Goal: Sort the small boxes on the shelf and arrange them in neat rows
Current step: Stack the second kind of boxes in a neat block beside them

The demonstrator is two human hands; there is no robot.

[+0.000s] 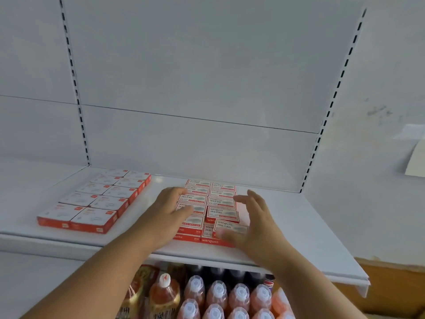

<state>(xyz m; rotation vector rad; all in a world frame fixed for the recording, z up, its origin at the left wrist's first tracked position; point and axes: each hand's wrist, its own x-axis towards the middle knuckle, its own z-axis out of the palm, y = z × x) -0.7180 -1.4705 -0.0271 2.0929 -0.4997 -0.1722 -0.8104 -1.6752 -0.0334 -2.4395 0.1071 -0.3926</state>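
Two hands are flanking the red staple boxes point(208, 208) on the shelf point(287, 226). My left hand point(171, 207) is resting flat on them, fingers straight. My right hand point(250, 217) is hovering spread wide, holding nothing.

Left hand point(171, 209) hides the left edge of the red staple boxes point(222, 200); right hand point(251, 223) motion-blurred at the fingers, covers their 4 o'clock corner. Bottles point(217, 295) at 6 o'clock cut off by the bottom edge, labels unreadable.

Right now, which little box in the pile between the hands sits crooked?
The front-right box, lying askew on top by the right hand; the other boxes lie square in their rows.
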